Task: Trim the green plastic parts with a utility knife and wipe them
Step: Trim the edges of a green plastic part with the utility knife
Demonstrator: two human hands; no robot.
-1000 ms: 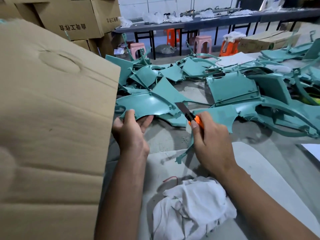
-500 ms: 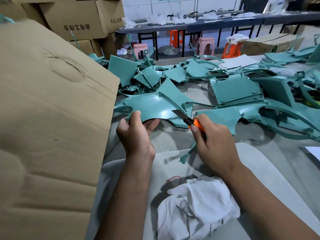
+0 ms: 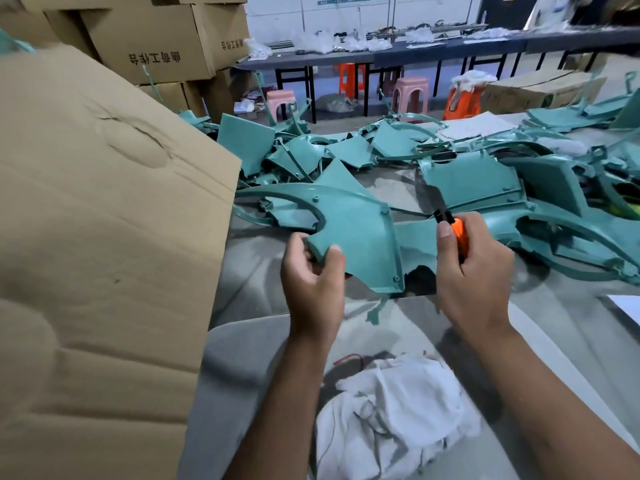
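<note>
My left hand (image 3: 313, 275) grips the near tab of a curved green plastic part (image 3: 360, 233), lifted and tilted toward me over the grey table (image 3: 571, 313). My right hand (image 3: 474, 271) holds an orange utility knife (image 3: 459, 233) just right of that part, its dark blade pointing up and away, blurred. A white rag (image 3: 398, 407) lies crumpled on my lap between my forearms. Several more green parts (image 3: 485, 174) are heaped across the table beyond.
A tall cardboard box flap (image 3: 104, 254) fills the left side, close to my left arm. Stacked cartons (image 3: 156, 39) stand behind it. Dark benches (image 3: 381, 57) and plastic stools (image 3: 410, 95) line the back. White paper (image 3: 627, 306) lies at the right edge.
My left hand has pulled the green part up and toward me, turning it. My right hand with the knife moved right, away from the part's edge.
</note>
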